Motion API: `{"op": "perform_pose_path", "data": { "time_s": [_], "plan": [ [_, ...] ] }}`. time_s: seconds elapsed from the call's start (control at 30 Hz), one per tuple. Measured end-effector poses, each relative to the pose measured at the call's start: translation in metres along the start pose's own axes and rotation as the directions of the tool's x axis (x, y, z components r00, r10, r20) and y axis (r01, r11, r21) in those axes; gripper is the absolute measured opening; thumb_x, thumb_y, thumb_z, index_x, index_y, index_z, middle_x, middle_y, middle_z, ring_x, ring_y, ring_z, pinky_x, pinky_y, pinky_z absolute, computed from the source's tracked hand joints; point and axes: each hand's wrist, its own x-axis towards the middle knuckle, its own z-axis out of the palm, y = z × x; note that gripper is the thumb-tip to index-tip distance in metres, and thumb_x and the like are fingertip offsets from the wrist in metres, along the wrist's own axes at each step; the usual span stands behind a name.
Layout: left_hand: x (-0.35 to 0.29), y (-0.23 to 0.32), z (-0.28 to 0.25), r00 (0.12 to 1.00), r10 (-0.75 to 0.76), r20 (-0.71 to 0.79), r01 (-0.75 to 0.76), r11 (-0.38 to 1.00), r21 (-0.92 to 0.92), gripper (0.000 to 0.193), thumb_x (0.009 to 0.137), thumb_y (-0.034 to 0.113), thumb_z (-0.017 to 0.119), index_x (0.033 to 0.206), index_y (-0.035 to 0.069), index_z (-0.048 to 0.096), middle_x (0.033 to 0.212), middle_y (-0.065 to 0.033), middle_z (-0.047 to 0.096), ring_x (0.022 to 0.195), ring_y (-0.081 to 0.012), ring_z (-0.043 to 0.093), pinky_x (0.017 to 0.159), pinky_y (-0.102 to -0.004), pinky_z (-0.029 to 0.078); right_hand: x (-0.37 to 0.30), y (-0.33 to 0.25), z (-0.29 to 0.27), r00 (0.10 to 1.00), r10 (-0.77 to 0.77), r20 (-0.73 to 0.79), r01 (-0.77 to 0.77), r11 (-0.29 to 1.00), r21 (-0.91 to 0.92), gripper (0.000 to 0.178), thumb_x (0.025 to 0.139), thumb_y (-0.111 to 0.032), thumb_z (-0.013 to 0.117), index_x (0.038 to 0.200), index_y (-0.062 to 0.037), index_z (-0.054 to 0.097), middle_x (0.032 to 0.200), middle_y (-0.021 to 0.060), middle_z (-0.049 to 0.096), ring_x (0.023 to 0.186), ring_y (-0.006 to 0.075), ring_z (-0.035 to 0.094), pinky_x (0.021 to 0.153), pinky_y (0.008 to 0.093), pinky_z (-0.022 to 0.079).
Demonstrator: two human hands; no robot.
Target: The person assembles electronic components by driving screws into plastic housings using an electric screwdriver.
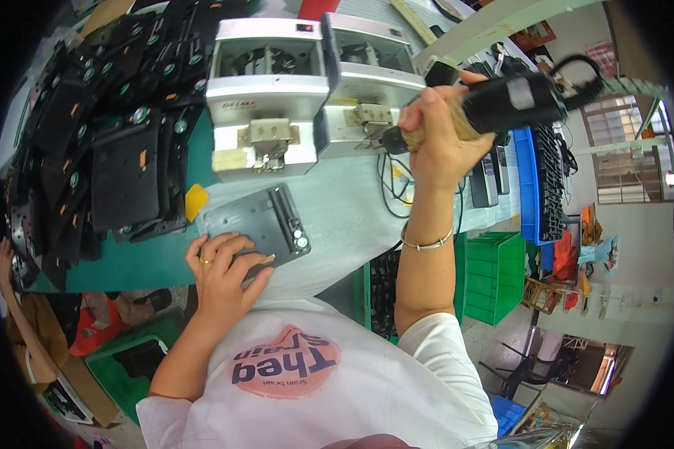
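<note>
My left hand [223, 271] rests on the near edge of a dark grey metal plate [253, 218] that lies flat on the table, fingers curled over it. Something small and yellowish sits under the fingertips. My right hand [436, 135] is raised above the table and grips a black electric screwdriver [513, 101], its tip pointing left toward a grey machine [367, 75]. A cable loops off the tool's back end.
Two grey screw-feeder machines [266, 93] stand at the back of the table. A big heap of black plates [105, 127] fills the left side. A yellow piece [195, 200] lies beside the plate. Green crates [494, 277] and a blue tray [530, 187] are on the right.
</note>
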Motion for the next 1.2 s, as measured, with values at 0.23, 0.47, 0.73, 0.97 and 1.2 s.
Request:
{"op": "perform_pose_path", "data": {
  "time_s": [0.23, 0.47, 0.73, 0.97, 1.2],
  "plan": [
    [0.001, -0.01, -0.001, 1.0, -0.005, 0.007, 0.006, 0.998, -0.07, 0.037, 0.072, 0.025, 0.079, 0.104, 0.012, 0.063, 0.108, -0.0039, 0.061, 0.11, -0.0244, 0.054, 0.105, -0.048, 0.027, -0.061, -0.039, 0.019, 0.97, 0.113, 0.218, -0.189, 0.91, 0.37, 0.045, 0.091, -0.003, 0.054, 0.133, -0.0084, 0.038, 0.075, 0.0038, 0.051, 0.051, 0.0139, 0.047, 0.046, 0.0315, 0.045],
    [-0.005, -0.015, 0.003, 0.999, -0.037, -0.002, 0.037, 0.99, -0.137, 0.057, 0.073, 0.026, 0.078, 0.124, 0.012, 0.054, 0.111, -0.0051, 0.061, 0.114, -0.0223, 0.051, 0.106, -0.047, 0.026, -0.132, -0.039, 0.065, 0.897, 0.28, 0.342, -0.388, 0.869, 0.308, 0.053, 0.086, -0.002, 0.068, 0.123, -0.017, 0.033, 0.069, 0.0036, 0.052, 0.051, 0.0167, 0.05, 0.051, 0.0361, 0.051],
    [-0.007, -0.014, 0.001, 0.999, -0.044, -0.018, 0.04, 0.984, -0.172, 0.064, 0.07, 0.022, 0.08, 0.126, 0.013, 0.051, 0.109, -0.0029, 0.062, 0.114, -0.0212, 0.052, 0.105, -0.0455, 0.027, -0.148, -0.027, 0.076, 0.893, 0.207, 0.4, -0.296, 0.939, 0.175, 0.051, 0.088, -0.002, 0.065, 0.123, -0.0134, 0.03, 0.065, 0.0051, 0.052, 0.05, 0.018, 0.052, 0.052, 0.0364, 0.052],
    [-0.007, -0.014, 0.002, 0.998, -0.039, -0.041, 0.031, 0.982, -0.188, 0.068, 0.068, 0.02, 0.081, 0.128, 0.013, 0.049, 0.109, -0.0022, 0.062, 0.112, -0.0206, 0.053, 0.105, -0.0452, 0.028, -0.15, -0.023, 0.076, 0.889, 0.155, 0.431, -0.231, 0.964, 0.128, 0.05, 0.087, 0.0, 0.064, 0.124, -0.0102, 0.03, 0.062, 0.005, 0.053, 0.051, 0.0186, 0.054, 0.052, 0.0353, 0.052],
    [-0.009, -0.015, 0.003, 0.999, -0.042, -0.028, 0.035, 0.976, -0.213, 0.069, 0.068, 0.022, 0.081, 0.129, 0.012, 0.05, 0.112, -0.0047, 0.06, 0.115, -0.0227, 0.051, 0.106, -0.0471, 0.028, -0.154, -0.027, 0.084, 0.851, 0.123, 0.51, -0.163, 0.986, 0.034, 0.057, 0.083, -0.004, 0.073, 0.128, -0.0158, 0.04, 0.067, 0.0019, 0.049, 0.046, 0.017, 0.049, 0.046, 0.034, 0.047]
  ]
}}
